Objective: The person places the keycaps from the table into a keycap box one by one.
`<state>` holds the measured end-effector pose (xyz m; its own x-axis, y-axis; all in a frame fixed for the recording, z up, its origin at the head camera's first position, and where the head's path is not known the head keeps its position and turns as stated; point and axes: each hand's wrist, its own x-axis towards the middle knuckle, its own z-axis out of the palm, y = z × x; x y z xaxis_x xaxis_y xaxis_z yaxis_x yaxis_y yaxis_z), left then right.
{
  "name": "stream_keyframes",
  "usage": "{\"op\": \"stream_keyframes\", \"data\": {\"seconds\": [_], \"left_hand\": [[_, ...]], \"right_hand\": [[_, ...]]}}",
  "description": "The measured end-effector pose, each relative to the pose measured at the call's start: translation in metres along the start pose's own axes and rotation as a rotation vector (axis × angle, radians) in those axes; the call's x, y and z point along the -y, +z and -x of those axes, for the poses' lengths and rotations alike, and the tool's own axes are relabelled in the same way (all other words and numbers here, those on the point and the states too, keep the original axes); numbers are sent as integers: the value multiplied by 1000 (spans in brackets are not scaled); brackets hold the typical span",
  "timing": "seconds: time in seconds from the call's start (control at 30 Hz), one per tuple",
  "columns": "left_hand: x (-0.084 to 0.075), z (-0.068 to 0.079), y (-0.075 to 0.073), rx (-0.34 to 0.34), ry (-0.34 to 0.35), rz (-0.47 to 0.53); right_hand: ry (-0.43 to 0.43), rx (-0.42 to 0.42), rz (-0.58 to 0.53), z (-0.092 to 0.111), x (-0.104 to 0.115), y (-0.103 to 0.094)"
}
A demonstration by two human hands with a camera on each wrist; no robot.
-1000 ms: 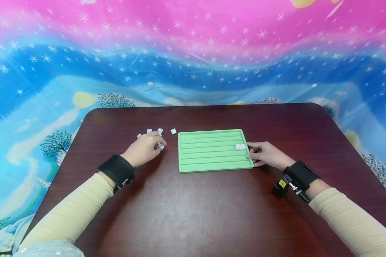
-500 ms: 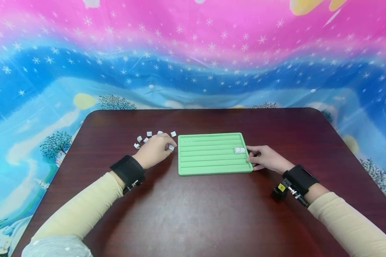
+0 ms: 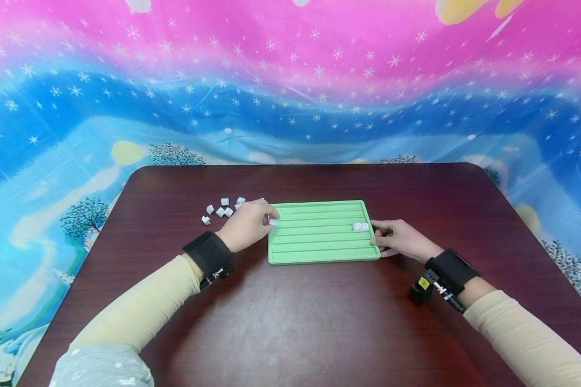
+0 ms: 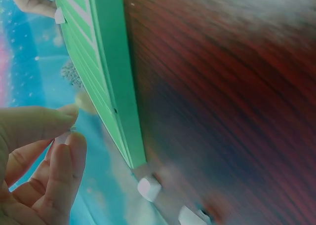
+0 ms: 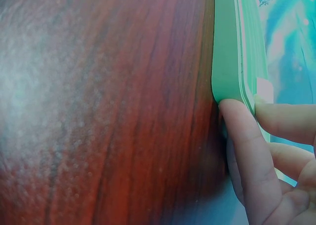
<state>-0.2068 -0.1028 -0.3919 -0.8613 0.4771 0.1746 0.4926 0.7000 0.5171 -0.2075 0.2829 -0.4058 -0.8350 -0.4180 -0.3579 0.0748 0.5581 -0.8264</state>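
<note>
My left hand (image 3: 246, 226) pinches a small white cube (image 3: 273, 221) between thumb and fingers, over the left edge of a ridged green tray (image 3: 319, 246). In the left wrist view the fingers mostly cover that cube (image 4: 64, 136). At the tray's right edge, my right hand (image 3: 404, 238) grips the rim, with the thumb and fingers on it in the right wrist view. Near this hand, small white cubes (image 3: 360, 227) sit side by side in one of the tray's grooves. Any markings on them are too small to read.
Several loose white cubes (image 3: 225, 212) lie on the dark wooden table (image 3: 310, 317) to the left of the tray, partly behind my left hand. A patterned cloth (image 3: 290, 107) hangs behind the table's far edge. Each wrist wears a black strap (image 3: 208, 253).
My left hand has moved right with the pinched cube, from the loose cubes to the tray's left edge. The right hand stays on the tray's right edge.
</note>
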Motion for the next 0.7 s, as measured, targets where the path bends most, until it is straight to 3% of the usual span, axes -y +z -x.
{"op": "stream_keyframes", "data": {"seconds": [0.7], "left_hand": [[-29, -25, 17, 96, -10, 70]], "right_hand": [[21, -10, 5, -1, -2, -1]]}}
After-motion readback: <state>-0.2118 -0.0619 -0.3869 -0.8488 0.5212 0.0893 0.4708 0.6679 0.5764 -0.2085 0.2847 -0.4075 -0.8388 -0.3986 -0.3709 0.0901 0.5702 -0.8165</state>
